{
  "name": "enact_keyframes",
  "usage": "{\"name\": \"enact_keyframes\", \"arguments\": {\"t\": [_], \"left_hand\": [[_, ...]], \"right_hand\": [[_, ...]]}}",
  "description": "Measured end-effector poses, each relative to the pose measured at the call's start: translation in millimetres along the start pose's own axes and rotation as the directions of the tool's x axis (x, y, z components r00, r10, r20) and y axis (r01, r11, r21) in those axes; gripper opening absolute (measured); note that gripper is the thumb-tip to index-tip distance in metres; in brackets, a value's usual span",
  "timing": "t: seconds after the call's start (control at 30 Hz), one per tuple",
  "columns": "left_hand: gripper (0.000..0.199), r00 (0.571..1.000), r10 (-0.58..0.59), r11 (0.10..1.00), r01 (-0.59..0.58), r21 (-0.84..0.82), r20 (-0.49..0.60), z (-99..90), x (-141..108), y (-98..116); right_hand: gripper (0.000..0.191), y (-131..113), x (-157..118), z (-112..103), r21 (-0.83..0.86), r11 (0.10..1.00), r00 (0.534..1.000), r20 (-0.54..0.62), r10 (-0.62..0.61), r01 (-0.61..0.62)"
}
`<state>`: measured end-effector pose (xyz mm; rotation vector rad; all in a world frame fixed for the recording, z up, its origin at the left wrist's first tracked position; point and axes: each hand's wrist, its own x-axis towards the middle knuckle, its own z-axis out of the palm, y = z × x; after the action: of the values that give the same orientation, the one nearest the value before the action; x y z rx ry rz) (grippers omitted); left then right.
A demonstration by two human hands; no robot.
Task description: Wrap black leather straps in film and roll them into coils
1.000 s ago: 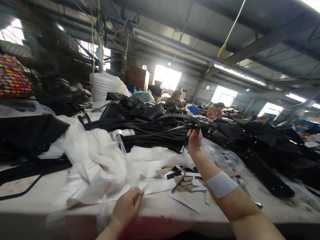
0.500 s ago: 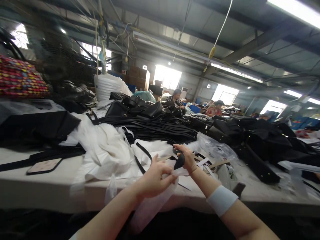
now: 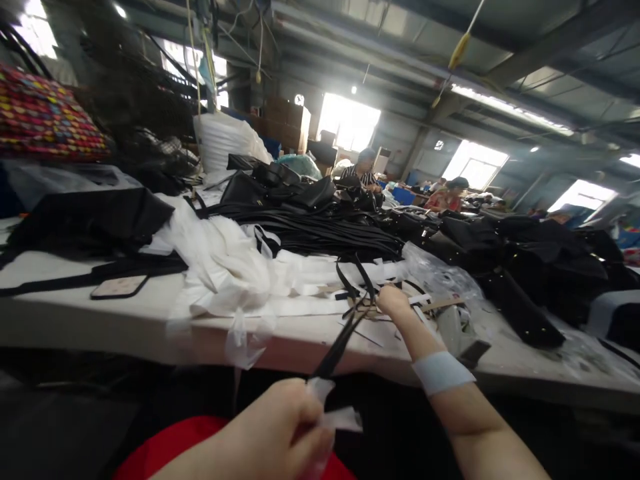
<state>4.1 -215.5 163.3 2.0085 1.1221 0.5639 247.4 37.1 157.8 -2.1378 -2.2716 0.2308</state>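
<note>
My left hand (image 3: 295, 420) is low in front of the table's edge, closed on one end of a black strap (image 3: 337, 350) together with a crumpled piece of thin white wrapping (image 3: 343, 420). From there the strap runs up over the edge to the tabletop, where my right hand (image 3: 393, 303) is closed around it, its fingertips mostly hidden. Strap loops stand up just left of the right hand. Under and around that hand lie scattered strips and offcuts (image 3: 440, 304) in tan, white and black. White sheets (image 3: 225, 267) are heaped to the left.
A pile of long black straps (image 3: 320, 230) lies behind my hands. Black bag pieces (image 3: 550, 267) are heaped at the right, beside clear plastic (image 3: 440, 270). A phone (image 3: 119, 287) rests at left on the white table (image 3: 165, 320). Co-workers (image 3: 363, 170) sit farther back.
My left hand has pulled down and toward me with the strap end and wrapping, stretching the strap out. My right hand has moved slightly right and farther away. The view has shifted.
</note>
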Motion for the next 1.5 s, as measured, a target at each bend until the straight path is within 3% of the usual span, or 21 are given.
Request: {"name": "enact_keyframes", "arguments": {"t": [0.1, 0.17, 0.2, 0.23, 0.3, 0.37, 0.43, 0.5, 0.57, 0.63, 0.67, 0.77, 0.83, 0.9, 1.1, 1.27, 1.37, 1.5], "left_hand": [[0.034, 0.994, -0.053, 0.998, 0.051, -0.019, -0.095, -0.2, -4, -8], [0.034, 0.996, -0.037, 0.998, 0.032, -0.061, -0.081, 2.6, -2, -11], [0.034, 0.998, -0.022, 0.995, 0.017, -0.094, -0.055, 5.3, -1, -12], [0.034, 1.0, -0.002, 0.992, -0.001, -0.123, -0.03, 8.8, 0, -12], [0.036, 0.999, 0.04, 0.988, -0.037, -0.147, 0.019, 16.5, 0, -12], [0.036, 0.996, 0.068, 0.991, -0.059, -0.124, 0.064, 22.7, -3, -12], [0.037, 0.994, 0.07, 0.995, -0.063, -0.08, 0.088, 25.8, -9, -15], [0.038, 0.994, 0.065, 0.997, -0.06, -0.056, 0.091, 27.1, -15, -19], [0.039, 0.995, 0.058, 0.998, -0.055, -0.044, 0.081, 29.8, -20, -24], [0.039, 0.997, 0.042, 0.999, -0.041, -0.01, 0.065, 35.3, -21, -29], [0.038, 0.998, 0.03, 0.999, -0.031, 0.022, 0.052, 38.9, -21, -31], [0.036, 1.0, 0.01, 0.995, -0.013, 0.103, 0.03, 47.6, -20, -34], [0.035, 0.999, 0.017, 0.995, -0.02, 0.098, 0.033, 48.5, -22, -35], [0.034, 0.999, 0.019, 0.997, -0.022, 0.071, 0.04, 45.5, -26, -36], [0.033, 1.0, -0.014, 1.0, 0.013, 0.017, 0.013, 42.5, -35, -43], [0.033, 1.0, 0.001, 0.999, -0.001, -0.035, -0.013, 52.3, -30, -41], [0.034, 0.999, 0.028, 0.999, -0.028, -0.038, -0.019, 45.9, -34, -41], [0.027, 0.989, 0.032, 0.993, -0.015, 0.12, -0.147, 28.0, -50, -49]], "right_hand": [[0.049, -17, -53, 28, 0.205, 0.972, 0.961, 0.223, -0.164, 0.119], [0.069, -37, -97, 54, 0.446, 0.883, 0.876, 0.356, -0.325, 0.146], [0.075, -47, -119, 66, 0.739, 0.671, 0.757, 0.4, -0.517, 0.067], [0.071, -58, -139, 77, 0.897, 0.439, 0.672, 0.351, -0.652, -0.043], [0.056, -75, -166, 93, 0.968, 0.166, 0.619, 0.249, -0.745, -0.19], [0.044, -80, -173, 95, 0.967, 0.062, 0.664, 0.216, -0.716, -0.248], [0.04, -73, -161, 87, 0.961, -0.036, 0.768, 0.195, -0.61, -0.273], [0.037, -56, -140, 76, 0.943, -0.195, 0.893, 0.17, -0.416, -0.271], [0.032, -41, -123, 71, 0.919, -0.316, 0.967, 0.188, -0.174, -0.235], [0.031, -35, -120, 75, 0.926, -0.3, 0.974, 0.217, -0.068, -0.227], [0.03, -38, -124, 80, 0.936, -0.25, 0.968, 0.231, -0.093, -0.248], [0.029, -54, -150, 101, 0.94, -0.076, 0.902, 0.295, -0.314, -0.334], [0.029, -64, -165, 110, 0.934, -0.027, 0.85, 0.313, -0.424, -0.357], [0.029, -64, -169, 111, 0.931, -0.047, 0.833, 0.3, -0.464, -0.362], [0.03, -48, -160, 99, 0.914, -0.2, 0.845, 0.219, -0.488, -0.352], [0.03, -77, -184, 112, 0.884, -0.149, 0.779, 0.297, -0.552, -0.442], [0.024, -89, -191, 116, 0.911, -0.157, 0.84, 0.272, -0.47, -0.382], [0.03, -77, -177, 102, 0.978, -0.164, 0.965, 0.089, -0.246, -0.131]]}}
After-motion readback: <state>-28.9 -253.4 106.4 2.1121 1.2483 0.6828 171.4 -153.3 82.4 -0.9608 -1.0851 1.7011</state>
